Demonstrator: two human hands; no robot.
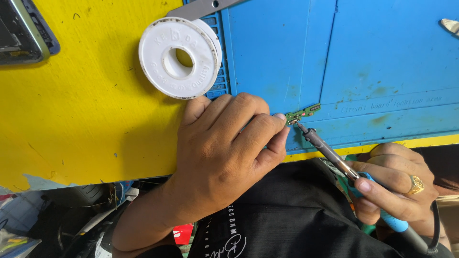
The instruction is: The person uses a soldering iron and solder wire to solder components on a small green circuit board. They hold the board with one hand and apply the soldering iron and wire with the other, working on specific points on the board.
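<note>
We see a white solder spool on the yellow tabletop at the blue mat's edge. Left hand, grip pinched on a small green circuit board on the mat. Right hand, grip clamped on a soldering iron, its tip touching the board.

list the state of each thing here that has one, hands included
left hand: fingertips pinning the small green circuit board flat on the blue mat
right hand: closed around the soldering iron
soldering iron: tilted, tip touching the board
white spool: on its side, straddling the mat edge and yellow table
phone: lying at the table's corner, partly out of frame
</note>
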